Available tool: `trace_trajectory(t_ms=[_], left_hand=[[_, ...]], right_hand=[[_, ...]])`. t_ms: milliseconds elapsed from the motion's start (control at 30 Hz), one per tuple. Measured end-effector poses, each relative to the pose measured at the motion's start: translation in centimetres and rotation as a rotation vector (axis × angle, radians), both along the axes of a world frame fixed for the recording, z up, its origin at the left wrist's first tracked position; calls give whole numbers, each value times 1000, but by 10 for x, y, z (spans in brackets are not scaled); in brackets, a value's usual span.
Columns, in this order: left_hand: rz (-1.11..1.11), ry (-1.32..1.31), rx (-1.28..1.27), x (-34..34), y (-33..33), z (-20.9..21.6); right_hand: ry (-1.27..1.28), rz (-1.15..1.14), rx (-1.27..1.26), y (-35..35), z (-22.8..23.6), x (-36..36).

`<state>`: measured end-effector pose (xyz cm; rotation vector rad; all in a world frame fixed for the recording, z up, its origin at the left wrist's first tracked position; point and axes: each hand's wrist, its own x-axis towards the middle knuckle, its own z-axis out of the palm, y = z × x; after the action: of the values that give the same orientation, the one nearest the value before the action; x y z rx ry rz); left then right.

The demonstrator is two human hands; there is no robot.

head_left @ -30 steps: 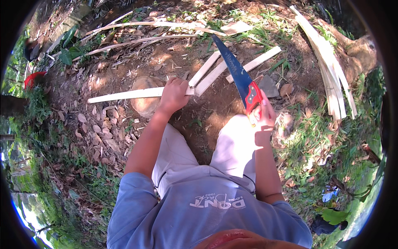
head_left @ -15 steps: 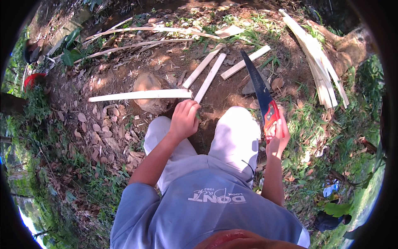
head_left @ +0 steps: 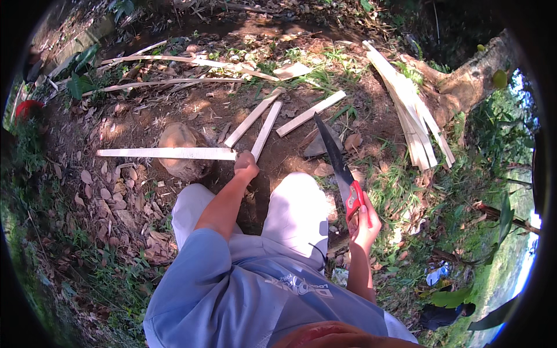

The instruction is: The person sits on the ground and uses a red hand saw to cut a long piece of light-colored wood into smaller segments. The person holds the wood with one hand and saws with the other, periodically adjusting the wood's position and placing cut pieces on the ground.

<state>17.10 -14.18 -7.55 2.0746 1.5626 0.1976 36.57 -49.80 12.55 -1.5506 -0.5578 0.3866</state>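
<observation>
Gripping, right hand [head_left: 365, 227] closed round red-handled saw [head_left: 340, 167]; left hand [head_left: 246, 166] by short pale strip [head_left: 267, 130], hold unclear

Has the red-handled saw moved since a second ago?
Yes: against the grey stone, the red-handled saw in the right hand has moved rightward and toward the picture's lower edge.

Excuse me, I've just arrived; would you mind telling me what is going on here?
A seated person holds a red-handled saw in the right hand, its blade pointing away. The left hand is at the near end of a short wooden strip; its grip is unclear. A longer strip lies across a log, and more strips lie at the right.
</observation>
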Motion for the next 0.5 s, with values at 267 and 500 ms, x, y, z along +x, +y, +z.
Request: trace_trajectory(t_ms=[267, 500], left_hand=[[-75, -1077, -1159, -49, -66, 129], [-200, -1380, -1037, -67, -129, 201]], right_hand=[[64, 101, 9, 34, 3, -34], [169, 249, 64, 80, 14, -64]])
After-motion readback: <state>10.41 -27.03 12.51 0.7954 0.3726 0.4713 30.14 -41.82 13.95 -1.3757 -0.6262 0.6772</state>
